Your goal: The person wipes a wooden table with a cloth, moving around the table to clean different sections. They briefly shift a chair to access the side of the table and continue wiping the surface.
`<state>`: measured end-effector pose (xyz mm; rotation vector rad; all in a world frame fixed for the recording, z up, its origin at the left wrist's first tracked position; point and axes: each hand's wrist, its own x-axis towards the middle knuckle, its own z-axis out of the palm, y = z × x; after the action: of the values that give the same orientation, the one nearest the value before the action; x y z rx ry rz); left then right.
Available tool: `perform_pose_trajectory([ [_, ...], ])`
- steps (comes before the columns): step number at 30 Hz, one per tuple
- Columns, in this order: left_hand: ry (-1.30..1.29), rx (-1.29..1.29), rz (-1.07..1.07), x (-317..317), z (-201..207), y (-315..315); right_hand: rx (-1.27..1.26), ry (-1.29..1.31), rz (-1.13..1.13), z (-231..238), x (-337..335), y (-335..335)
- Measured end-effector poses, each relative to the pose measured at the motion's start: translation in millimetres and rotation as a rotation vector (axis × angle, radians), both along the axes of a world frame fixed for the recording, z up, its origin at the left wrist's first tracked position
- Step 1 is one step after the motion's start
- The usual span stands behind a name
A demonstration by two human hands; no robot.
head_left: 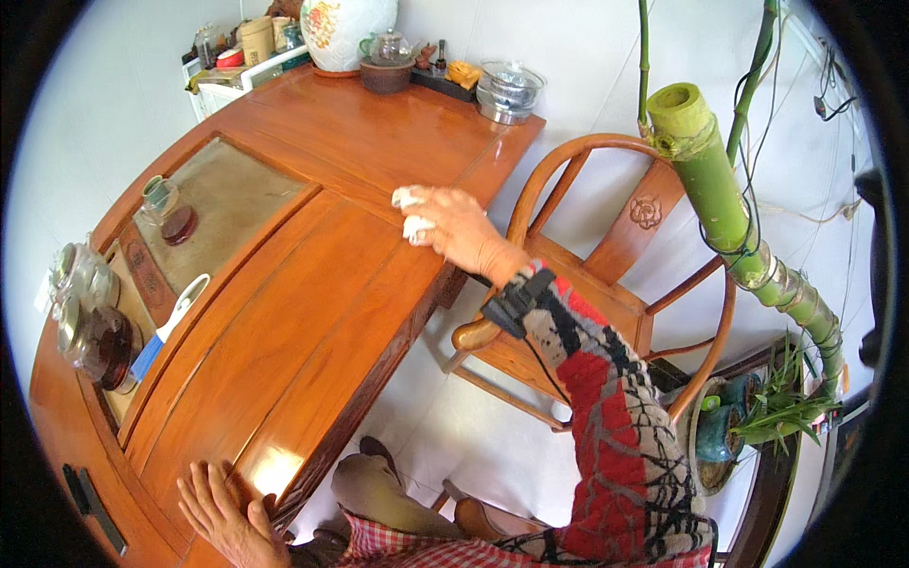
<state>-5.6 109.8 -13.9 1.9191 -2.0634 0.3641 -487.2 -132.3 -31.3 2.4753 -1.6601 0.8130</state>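
Observation:
A crumpled white cloth or tissue is pressed to the tabletop under my right hand, whose fingers bend over it close to the table's right edge. My left hand rests flat on the near left part of the wooden table, fingers spread and nothing in them. Polished reddish-brown boards run between the two hands, with light glinting off the near edge.
A tray panel set in the table bears a glass cup and a blue-and-white brush. Glass jars line its left. A wooden armchair and bamboo stalk stand at right. A lidded glass pot sits far back.

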Motion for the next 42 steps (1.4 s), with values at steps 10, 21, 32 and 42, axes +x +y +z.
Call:
perform_pose_trajectory([
  [10,-0.022,0.034,0.021,-6.4,1.6,-6.8,0.062,0.003,-0.405,-10.4,-111.2,-74.5],
  [21,-0.036,0.070,0.012,-5.3,1.0,-9.3,-0.059,-0.010,-0.816,-24.0,-186.0,-111.9],
  [32,-0.067,0.049,0.027,-1.9,-3.6,-7.3,0.032,-0.046,-0.665,-13.9,-204.5,-129.1],
  [42,-0.079,0.076,0.034,-3.7,1.0,-6.6,0.051,-0.017,-0.170,-14.1,-121.2,-135.6],
])
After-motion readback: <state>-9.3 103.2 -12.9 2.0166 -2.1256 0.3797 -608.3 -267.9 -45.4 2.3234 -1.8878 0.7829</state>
